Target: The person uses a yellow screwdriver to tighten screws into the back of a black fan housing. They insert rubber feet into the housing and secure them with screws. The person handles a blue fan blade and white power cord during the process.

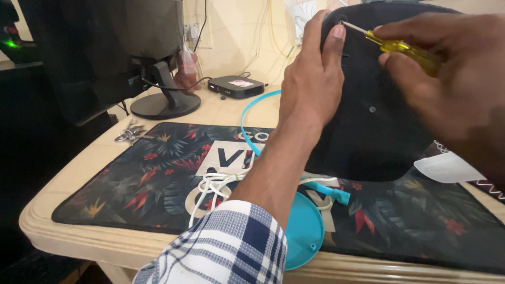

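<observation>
1. Fingers of the left hand [310, 79] are bent around the top edge of a big black round part [376, 100]. The thumb presses flat on it, right beside a small screw hole near the rim. This hand holds the part up and keeps it steady.
2. Fingers of the right hand [452, 68] are closed tight on the yellow handle of a small screwdriver [400, 47]. Its thin metal tip points left and sits in that hole, just by the left thumb.
3. That black round part stands almost upright above a flowery mat [158, 173] on the tabletop [68, 194]. Its lower edge is down near the mat, but I cannot tell if it touches.
4. On the mat near the left arm lie a bundle of white cord [213, 186], a blue round cover [302, 231] and a small blue piece [329, 192]. A thin blue band [250, 113] curves behind the arm.
5. It looks like the step in hand is working on a screw at the top of the black part. I cannot tell which way it turns.
6. I think the next move needs the tip kept straight in the screw, a gentle push, and small twists of the handle. If the left hand lets the part wobble, the tip could slip off near the thumb.
</observation>
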